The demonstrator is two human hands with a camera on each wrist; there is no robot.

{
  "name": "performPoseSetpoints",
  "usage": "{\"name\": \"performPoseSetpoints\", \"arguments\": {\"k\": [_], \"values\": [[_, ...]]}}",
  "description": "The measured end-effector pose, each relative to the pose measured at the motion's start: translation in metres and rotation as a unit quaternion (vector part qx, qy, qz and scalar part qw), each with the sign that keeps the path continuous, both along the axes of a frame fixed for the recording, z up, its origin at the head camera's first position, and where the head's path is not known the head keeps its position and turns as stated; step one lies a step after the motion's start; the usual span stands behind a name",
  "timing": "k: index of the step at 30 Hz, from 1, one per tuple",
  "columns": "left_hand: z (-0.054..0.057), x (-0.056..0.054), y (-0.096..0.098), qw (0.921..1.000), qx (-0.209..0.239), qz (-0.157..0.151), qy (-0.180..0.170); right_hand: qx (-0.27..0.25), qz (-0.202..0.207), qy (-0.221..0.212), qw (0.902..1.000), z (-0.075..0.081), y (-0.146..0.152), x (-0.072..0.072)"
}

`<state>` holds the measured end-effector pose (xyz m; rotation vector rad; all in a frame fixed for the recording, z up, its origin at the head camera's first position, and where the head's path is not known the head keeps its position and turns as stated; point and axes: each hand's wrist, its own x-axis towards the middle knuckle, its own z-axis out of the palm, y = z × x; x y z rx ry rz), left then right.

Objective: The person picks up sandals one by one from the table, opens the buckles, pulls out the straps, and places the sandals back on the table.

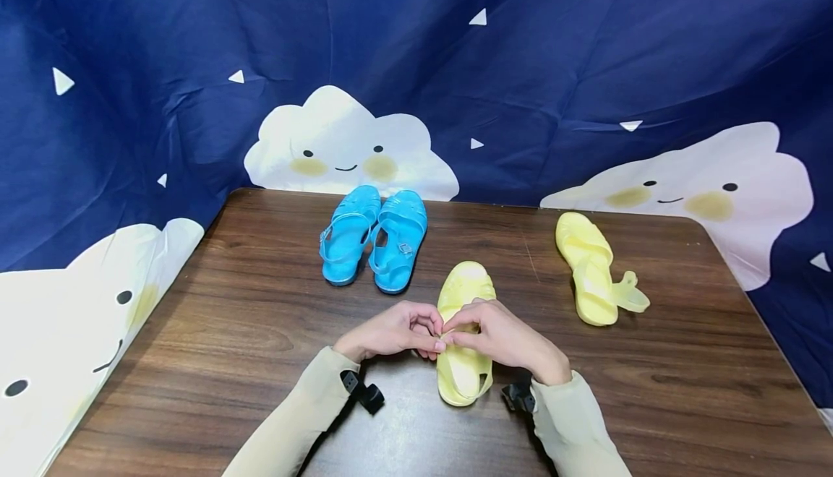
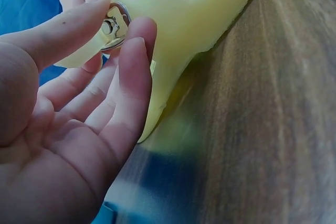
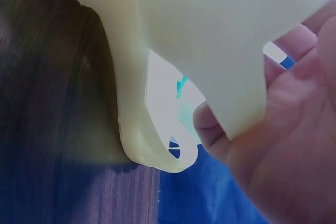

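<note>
A yellow jelly sandal (image 1: 465, 282) lies on the table in front of me, toe pointing away, with both hands meeting over its left side. My left hand (image 1: 393, 329) pinches the strap at a round metal buckle (image 2: 116, 26), held between thumb and fingertips in the left wrist view. From the other side my right hand (image 1: 504, 332) reaches across the sandal, its fingertips close to the buckle. In the right wrist view, the right hand (image 3: 278, 145) grips a pale yellow strap (image 3: 239, 93) of the sandal. The fingers partly hide where the strap meets the buckle.
A second yellow sandal (image 1: 582, 246) lies at the right, its ankle strap (image 1: 630, 293) sticking out sideways. Two blue sandals (image 1: 400, 246) stand side by side at the back left of the brown wooden table (image 1: 260, 303). A dark blue curtain (image 1: 520, 65) with clouds hangs behind.
</note>
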<state>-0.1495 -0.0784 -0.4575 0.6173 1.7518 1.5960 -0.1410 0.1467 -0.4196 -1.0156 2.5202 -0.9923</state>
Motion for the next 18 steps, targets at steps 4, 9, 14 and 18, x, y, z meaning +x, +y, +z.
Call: {"name": "performPoseSetpoints", "arguments": {"k": [4,9,14,18], "values": [[-0.0014,-0.0004,-0.0004,1.0000,0.004,0.000,-0.001,-0.008,-0.005,-0.003,1.0000,-0.0004,-0.0012,-0.0003],[-0.0022,-0.0007,-0.0006,1.0000,0.009,-0.001,-0.004,-0.020,-0.014,-0.007,0.9997,-0.0020,-0.0024,-0.0010],[-0.0019,-0.0007,-0.0008,0.9999,0.008,-0.004,-0.008,-0.022,-0.018,-0.009,0.9996,-0.0039,-0.0023,-0.0017],[-0.0013,-0.0005,-0.0013,0.9998,0.012,-0.008,-0.016,-0.022,-0.018,-0.007,0.9996,-0.0041,-0.0025,-0.0022]]}}
